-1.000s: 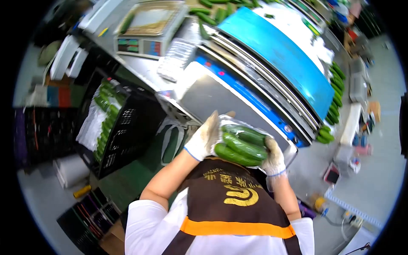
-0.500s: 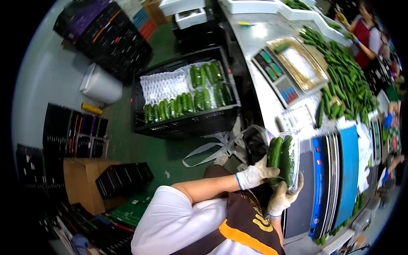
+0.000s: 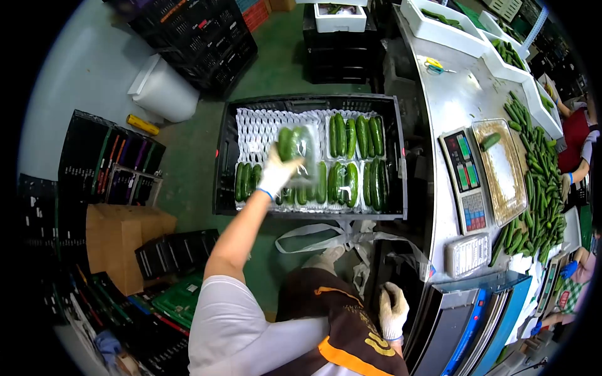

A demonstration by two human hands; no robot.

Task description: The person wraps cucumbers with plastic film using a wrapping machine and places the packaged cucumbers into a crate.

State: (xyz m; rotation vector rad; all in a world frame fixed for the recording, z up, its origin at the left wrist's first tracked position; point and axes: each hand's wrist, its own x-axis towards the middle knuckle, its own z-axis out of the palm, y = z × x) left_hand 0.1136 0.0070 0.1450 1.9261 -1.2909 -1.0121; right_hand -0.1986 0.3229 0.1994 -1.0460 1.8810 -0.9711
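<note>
Bright light glares off the desk (image 3: 450, 101), the held cucumber pack (image 3: 300, 143) blurs, and edges curve into black

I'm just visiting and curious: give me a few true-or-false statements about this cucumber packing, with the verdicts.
1. The left hand holds a wrapped pack of cucumbers above the black crate. True.
2. The right hand is gripping that pack too. False: it is apart from the pack, with nothing visible in it.
3. Other wrapped packs lie inside the crate. True.
4. The scissors are lying in the crate. False: they lie on the metal table.
5. A single cucumber lies on the tray of the scale. True.
</note>
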